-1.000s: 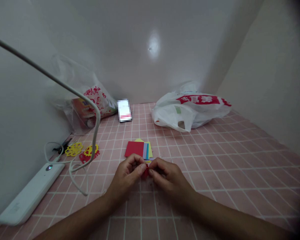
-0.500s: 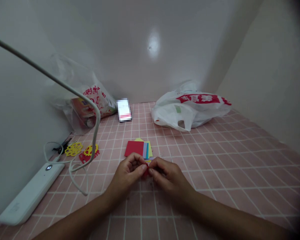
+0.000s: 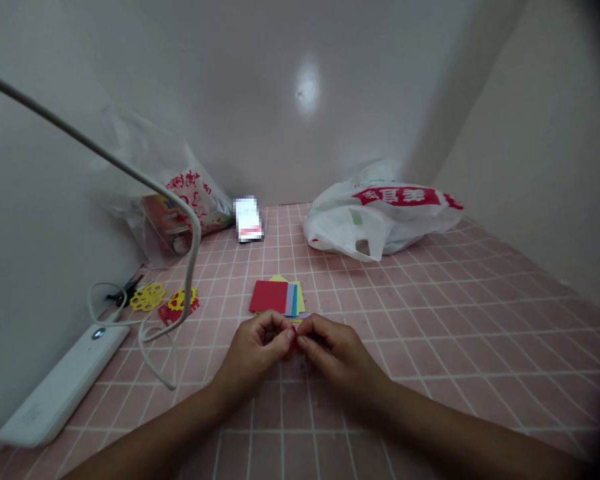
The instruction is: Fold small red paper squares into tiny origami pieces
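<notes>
Between my hands is a small piece of red paper (image 3: 294,341), mostly hidden by the fingers. My left hand (image 3: 261,343) pinches it from the left with thumb and forefinger. On the other side, my right hand (image 3: 341,353) pinches its right edge, the fingertips of both hands nearly touching. Just beyond them lies a stack of coloured paper squares, with a red sheet (image 3: 269,297) on top and blue and yellow sheets (image 3: 300,297) showing at its right.
Yellow cut-outs (image 3: 148,297) and a red cut-out (image 3: 170,314) lie left, by black scissors (image 3: 125,292), a white power bank (image 3: 60,387) and its cable (image 3: 194,253). Farther back are a clear bag (image 3: 165,207), a phone (image 3: 249,219) and a white bag (image 3: 380,213).
</notes>
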Available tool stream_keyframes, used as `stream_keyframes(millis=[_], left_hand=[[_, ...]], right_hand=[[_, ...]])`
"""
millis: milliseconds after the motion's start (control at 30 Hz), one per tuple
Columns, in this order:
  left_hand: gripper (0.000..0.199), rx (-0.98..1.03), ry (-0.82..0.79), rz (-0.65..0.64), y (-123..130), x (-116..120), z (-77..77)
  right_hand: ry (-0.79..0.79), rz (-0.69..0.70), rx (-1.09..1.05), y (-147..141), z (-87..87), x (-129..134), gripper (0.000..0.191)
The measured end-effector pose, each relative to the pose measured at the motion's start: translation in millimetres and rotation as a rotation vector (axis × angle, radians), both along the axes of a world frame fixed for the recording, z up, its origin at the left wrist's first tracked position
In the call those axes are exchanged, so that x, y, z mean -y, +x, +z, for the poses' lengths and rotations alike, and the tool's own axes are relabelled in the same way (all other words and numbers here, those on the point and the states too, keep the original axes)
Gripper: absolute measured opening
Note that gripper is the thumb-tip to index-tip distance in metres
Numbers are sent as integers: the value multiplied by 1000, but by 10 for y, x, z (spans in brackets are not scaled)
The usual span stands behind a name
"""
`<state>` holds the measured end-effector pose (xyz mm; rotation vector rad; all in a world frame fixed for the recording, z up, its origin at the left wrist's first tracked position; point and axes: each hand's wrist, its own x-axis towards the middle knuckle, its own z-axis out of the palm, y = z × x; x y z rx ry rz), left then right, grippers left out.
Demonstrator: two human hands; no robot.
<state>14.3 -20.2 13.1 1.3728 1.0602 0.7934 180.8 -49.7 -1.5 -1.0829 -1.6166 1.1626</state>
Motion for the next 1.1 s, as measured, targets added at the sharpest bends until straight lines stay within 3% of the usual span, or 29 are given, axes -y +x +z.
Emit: stream_keyframes(millis=[233,567,833,1100], left_hand=[[13,-97,97,-1,20,33,76],[16,-57,16,-55,-2,20,74],[6,-205,138,-19,23,40,42],[16,15,37,71,16,15,59]], right_hand=[[-31,-5,-24,-10,46,-15,14],[-87,-24,-88,-22,28,-15,14],[-40,-80,-20,-73,1,-12,14],[-308,20,-408,-61,-61,-65,23]])
